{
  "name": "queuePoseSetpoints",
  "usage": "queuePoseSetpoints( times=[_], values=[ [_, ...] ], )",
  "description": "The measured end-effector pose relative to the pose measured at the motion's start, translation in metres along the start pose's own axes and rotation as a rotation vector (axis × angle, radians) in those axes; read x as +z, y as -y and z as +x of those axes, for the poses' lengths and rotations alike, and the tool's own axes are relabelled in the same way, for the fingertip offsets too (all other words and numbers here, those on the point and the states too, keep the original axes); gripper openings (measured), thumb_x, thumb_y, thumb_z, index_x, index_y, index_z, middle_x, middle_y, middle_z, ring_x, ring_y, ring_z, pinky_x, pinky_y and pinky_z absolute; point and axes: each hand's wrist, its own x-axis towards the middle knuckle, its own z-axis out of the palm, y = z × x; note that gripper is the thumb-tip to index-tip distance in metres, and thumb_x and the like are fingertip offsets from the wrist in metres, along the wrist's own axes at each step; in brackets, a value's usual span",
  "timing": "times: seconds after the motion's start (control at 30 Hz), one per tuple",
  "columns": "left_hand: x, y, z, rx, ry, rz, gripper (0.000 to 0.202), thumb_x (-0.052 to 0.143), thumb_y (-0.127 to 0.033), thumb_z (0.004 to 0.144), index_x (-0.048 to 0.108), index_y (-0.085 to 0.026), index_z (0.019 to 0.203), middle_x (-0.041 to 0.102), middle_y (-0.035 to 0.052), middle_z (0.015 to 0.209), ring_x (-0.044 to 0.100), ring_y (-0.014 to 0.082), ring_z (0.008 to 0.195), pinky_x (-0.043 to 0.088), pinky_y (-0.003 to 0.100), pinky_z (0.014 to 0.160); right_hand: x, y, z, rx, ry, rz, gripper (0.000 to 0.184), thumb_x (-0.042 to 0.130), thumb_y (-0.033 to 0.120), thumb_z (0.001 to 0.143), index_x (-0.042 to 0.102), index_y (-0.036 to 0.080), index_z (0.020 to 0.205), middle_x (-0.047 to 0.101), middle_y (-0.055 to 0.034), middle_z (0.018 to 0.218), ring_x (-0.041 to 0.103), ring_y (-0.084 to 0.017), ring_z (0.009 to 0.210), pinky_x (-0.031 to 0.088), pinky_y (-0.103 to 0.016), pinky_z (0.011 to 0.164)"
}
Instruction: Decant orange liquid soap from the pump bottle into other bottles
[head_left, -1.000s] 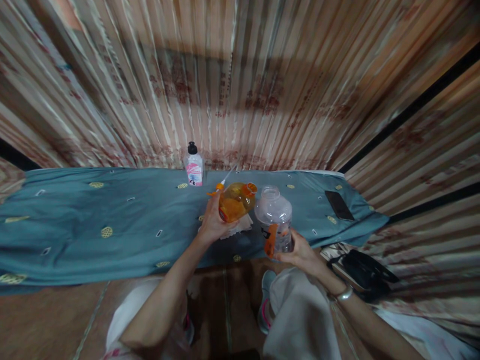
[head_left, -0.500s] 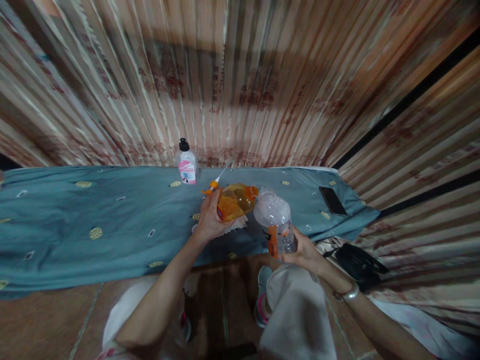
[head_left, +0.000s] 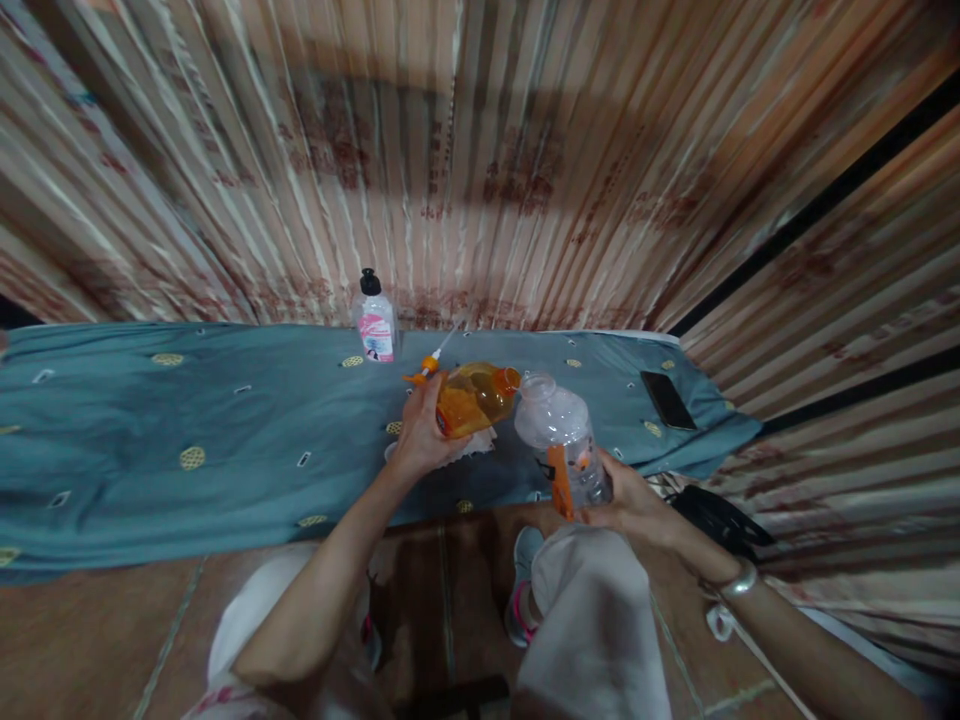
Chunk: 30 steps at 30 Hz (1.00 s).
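My left hand [head_left: 426, 428] is wrapped round an orange see-through bottle [head_left: 480, 400], tipped on its side with its mouth to the right. In my right hand [head_left: 619, 500] is a clear plastic bottle [head_left: 559, 430] with an orange label, tilted so its mouth leans left. The two mouths meet or nearly meet; I cannot tell whether they touch. An orange pump head [head_left: 429, 368] with a thin clear tube shows just beyond my left fingers. Something white and paper-like [head_left: 480, 443] lies beneath the orange bottle, partly hidden.
A clear bottle with a black cap and pink label [head_left: 377, 325] stands at the back of the cloth-covered surface [head_left: 247, 410]. A dark phone [head_left: 667, 400] lies to the right. Pleated curtains [head_left: 480, 160] hang close behind, and a black bag [head_left: 720, 520] sits at lower right.
My right hand has shifted slightly to the right with the clear bottle, which leans more to the left. The left hand with the orange bottle has hardly moved.
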Motion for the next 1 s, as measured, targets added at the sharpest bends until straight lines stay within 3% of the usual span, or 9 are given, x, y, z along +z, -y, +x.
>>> queuePoseSetpoints(
  times=[0.17, 0.77, 1.0],
  values=[
    [-0.002, -0.001, 0.000, 0.001, 0.021, -0.018, 0.100, 0.085, -0.032, 0.064, 0.034, -0.019, 0.148, 0.054, 0.0174, 0.143, 0.053, 0.0361, 0.133, 0.042, 0.054, 0.113, -0.007, 0.004, -0.005, 0.012, 0.005, -0.034, 0.072, 0.085, 0.037, 0.059, 0.057, 0.022, 0.124, 0.075, -0.0041, 0.107, 0.069, -0.029, 0.099, 0.055, -0.037, 0.085],
    [0.003, 0.002, -0.001, -0.018, -0.011, -0.031, 0.101, 0.086, -0.033, 0.062, 0.034, -0.018, 0.147, 0.054, 0.0186, 0.142, 0.052, 0.0376, 0.133, 0.041, 0.055, 0.114, -0.005, 0.030, -0.016, 0.073, -0.073, -0.186, 0.059, 0.080, 0.032, 0.055, 0.059, 0.023, 0.109, 0.072, -0.0001, 0.091, 0.068, -0.026, 0.081, 0.052, -0.033, 0.070],
    [0.002, 0.001, 0.000, -0.020, -0.018, -0.040, 0.100, 0.087, -0.032, 0.060, 0.036, -0.019, 0.146, 0.055, 0.0174, 0.141, 0.054, 0.0374, 0.132, 0.042, 0.056, 0.113, -0.010, 0.039, -0.020, 0.011, -0.063, -0.172, 0.068, 0.081, 0.033, 0.060, 0.055, 0.023, 0.122, 0.072, -0.0025, 0.105, 0.069, -0.027, 0.094, 0.054, -0.034, 0.079]
  ],
)
